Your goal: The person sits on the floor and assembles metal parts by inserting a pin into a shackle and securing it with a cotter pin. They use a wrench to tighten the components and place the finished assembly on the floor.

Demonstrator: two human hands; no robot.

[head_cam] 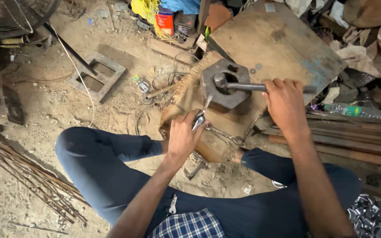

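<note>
Gripping hammer handle [252, 87] w/ right hand [285, 103], head in iron block [223, 83]; left hand [184, 136] pinches metal strip [200, 115] at 6 o'clock; next likely needs steadying.

- heavy grey metal block [224, 84] with a big round hole, sitting flat on the wooden board [278, 48]
- dark steel handle [248, 87] lying level across the block
- small shiny metal piece [200, 116], tilted, just below the block
</note>
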